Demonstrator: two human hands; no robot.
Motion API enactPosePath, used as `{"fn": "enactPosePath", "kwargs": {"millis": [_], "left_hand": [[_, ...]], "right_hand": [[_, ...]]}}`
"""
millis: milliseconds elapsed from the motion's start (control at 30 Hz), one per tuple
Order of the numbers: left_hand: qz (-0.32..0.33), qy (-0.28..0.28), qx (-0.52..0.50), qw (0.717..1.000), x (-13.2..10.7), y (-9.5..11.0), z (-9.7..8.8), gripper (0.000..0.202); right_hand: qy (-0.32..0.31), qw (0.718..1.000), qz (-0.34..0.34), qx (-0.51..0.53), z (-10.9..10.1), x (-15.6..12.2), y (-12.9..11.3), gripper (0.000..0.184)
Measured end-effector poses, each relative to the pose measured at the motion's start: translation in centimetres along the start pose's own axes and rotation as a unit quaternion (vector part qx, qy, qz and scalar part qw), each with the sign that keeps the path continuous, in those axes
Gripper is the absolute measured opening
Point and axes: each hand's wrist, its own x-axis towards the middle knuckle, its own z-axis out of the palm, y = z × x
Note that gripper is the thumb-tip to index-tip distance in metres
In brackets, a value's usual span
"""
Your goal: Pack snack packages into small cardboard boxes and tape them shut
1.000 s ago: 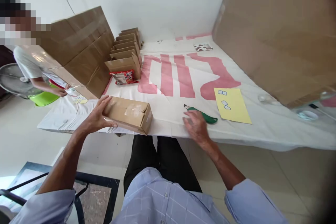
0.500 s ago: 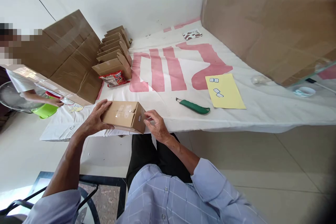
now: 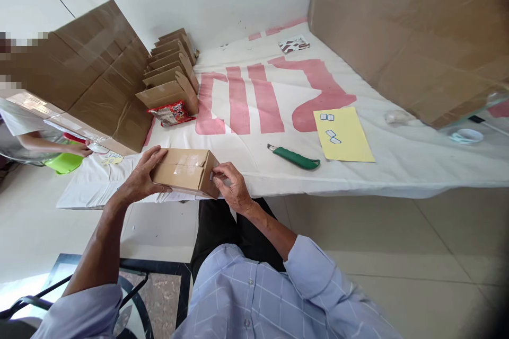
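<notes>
A small taped cardboard box (image 3: 181,168) lies near the table's front edge. My left hand (image 3: 145,175) is closed around its left end, thumb along the near side and fingers over the far side. At the box's right end is my right hand (image 3: 234,186), with bent fingertips touching the end face beside a small pale label (image 3: 211,175). A gap shows between its thumb and forefinger, and I see nothing held there. To the right lies a green utility knife (image 3: 296,158), some blade showing at its left tip.
A yellow sheet (image 3: 345,135) with drawn shapes lies right of the knife. Several upright cardboard pieces (image 3: 170,71) stand behind a red snack packet (image 3: 172,113). Large cartons flank the table, left (image 3: 99,74) and right (image 3: 405,37). Far left, another person's arm (image 3: 51,144) reaches near a green basin (image 3: 63,163).
My right fingertips have come onto the box's end face by the label. My left hand keeps its grip. The whole view has shifted slightly.
</notes>
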Motion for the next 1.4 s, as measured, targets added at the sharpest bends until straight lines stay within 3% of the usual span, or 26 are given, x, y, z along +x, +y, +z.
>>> {"fn": "enactPosePath", "kwargs": {"millis": [1400], "left_hand": [[-0.005,0.008,-0.001,1.000,0.07,0.15,0.22,0.119]], "right_hand": [[-0.015,0.999,0.026,-0.018,-0.30,0.92,-0.46,0.003]]}}
